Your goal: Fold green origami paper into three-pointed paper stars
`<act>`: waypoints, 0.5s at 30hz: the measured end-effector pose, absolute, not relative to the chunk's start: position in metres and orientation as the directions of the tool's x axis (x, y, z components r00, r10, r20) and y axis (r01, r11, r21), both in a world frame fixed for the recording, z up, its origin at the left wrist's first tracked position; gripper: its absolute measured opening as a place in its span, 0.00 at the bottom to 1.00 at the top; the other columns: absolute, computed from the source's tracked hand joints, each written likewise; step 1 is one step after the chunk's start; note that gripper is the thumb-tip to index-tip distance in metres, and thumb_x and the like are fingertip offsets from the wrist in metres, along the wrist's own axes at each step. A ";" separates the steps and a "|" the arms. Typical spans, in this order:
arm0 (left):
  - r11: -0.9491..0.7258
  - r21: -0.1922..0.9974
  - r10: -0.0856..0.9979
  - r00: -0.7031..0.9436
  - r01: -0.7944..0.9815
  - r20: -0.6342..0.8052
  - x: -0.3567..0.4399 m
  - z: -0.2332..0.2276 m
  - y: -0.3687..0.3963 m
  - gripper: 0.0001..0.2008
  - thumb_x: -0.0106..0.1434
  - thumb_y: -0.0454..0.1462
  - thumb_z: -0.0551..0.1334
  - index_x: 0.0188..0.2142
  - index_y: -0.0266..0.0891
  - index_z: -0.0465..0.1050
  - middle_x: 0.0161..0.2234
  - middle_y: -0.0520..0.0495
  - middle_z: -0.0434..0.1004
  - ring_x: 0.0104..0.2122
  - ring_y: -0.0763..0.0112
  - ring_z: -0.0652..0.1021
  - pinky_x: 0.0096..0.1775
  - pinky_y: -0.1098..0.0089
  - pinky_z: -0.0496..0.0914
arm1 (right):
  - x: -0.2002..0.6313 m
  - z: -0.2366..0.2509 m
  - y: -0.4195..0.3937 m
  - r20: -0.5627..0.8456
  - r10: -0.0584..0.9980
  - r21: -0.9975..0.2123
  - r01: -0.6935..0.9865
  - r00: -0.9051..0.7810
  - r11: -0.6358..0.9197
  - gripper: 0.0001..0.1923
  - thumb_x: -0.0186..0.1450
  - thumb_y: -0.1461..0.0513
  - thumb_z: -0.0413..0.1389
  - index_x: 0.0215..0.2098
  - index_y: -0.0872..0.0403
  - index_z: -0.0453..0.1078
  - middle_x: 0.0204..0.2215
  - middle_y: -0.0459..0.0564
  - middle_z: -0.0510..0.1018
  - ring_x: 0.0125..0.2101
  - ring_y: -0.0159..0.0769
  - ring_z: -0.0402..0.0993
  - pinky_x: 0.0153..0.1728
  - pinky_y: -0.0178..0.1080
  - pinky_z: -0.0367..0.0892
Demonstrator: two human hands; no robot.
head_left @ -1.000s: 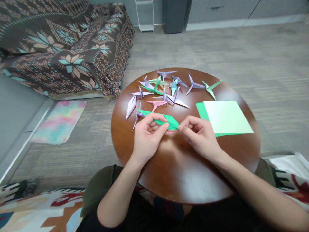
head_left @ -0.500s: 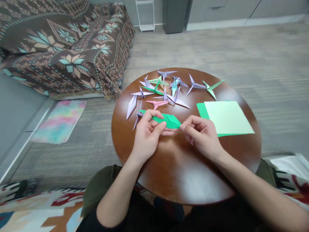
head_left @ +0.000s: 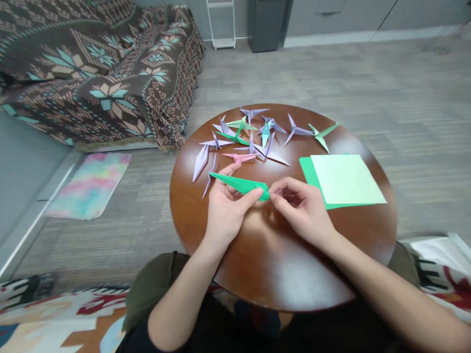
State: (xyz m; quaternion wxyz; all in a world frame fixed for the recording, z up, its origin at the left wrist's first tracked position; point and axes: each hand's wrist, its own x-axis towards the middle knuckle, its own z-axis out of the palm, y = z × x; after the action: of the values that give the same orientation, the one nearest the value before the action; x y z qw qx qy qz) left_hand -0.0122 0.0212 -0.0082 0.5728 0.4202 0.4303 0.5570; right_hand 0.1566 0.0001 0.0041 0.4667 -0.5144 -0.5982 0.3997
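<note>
A long folded piece of green origami paper (head_left: 241, 184) is held above the table, its narrow point toward the left. My left hand (head_left: 230, 211) supports it from below, thumb pressed on its right part. At that right end my right hand (head_left: 301, 203) pinches the tip between thumb and forefinger; the fingertips hide part of it. Just beyond my left hand lie a pink paper crane (head_left: 239, 158) and a lilac one (head_left: 211, 176). Several more folded cranes in lilac, green and teal, such as a dark green crane (head_left: 235, 135), are spread over the table's far side.
A stack of square paper (head_left: 349, 179), pale green over darker green, lies on the right of the round brown table (head_left: 257, 264). Beyond stand a sofa with a patterned cover (head_left: 110, 88), a white rack (head_left: 221, 24) and a dark bin (head_left: 268, 24).
My left fingers have shifted on the green paper, baring its long left point. My right hand has moved slightly left, still pinching the right end.
</note>
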 end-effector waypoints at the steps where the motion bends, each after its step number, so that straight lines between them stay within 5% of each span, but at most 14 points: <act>1: 0.035 0.962 0.999 0.015 -0.270 -0.032 -0.012 -0.009 0.021 0.35 0.51 0.38 0.81 0.56 0.42 0.71 0.34 0.51 0.85 0.35 0.64 0.87 0.39 0.67 0.82 | 0.156 0.003 0.000 0.129 0.991 -0.965 0.226 -0.031 0.133 0.02 0.62 0.63 0.61 0.31 0.52 0.75 0.23 0.43 0.75 0.23 0.32 0.68 0.26 0.35 0.63; 6: -0.024 0.954 0.999 -0.051 -0.300 0.009 -0.014 -0.011 0.023 0.32 0.49 0.37 0.81 0.52 0.42 0.73 0.33 0.53 0.85 0.34 0.68 0.86 0.41 0.68 0.81 | 0.156 0.002 0.002 0.031 0.998 -0.988 0.149 -0.048 0.038 0.01 0.58 0.64 0.60 0.27 0.53 0.73 0.20 0.41 0.72 0.21 0.29 0.66 0.24 0.34 0.60; 15: -0.023 0.945 0.990 -0.140 -0.326 -0.025 -0.023 -0.012 0.032 0.30 0.51 0.37 0.80 0.52 0.40 0.73 0.30 0.55 0.82 0.27 0.75 0.81 0.31 0.76 0.76 | 0.161 0.003 0.003 0.017 1.000 -0.993 0.114 -0.003 0.018 0.04 0.59 0.63 0.60 0.27 0.52 0.71 0.18 0.40 0.70 0.19 0.29 0.64 0.21 0.34 0.59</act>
State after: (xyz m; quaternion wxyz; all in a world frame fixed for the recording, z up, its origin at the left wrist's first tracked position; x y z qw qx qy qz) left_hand -0.0227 0.0316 -0.0117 0.5391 0.3730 0.4449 0.6102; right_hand 0.1608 0.0032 0.0030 0.4745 -0.5229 -0.5326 0.4667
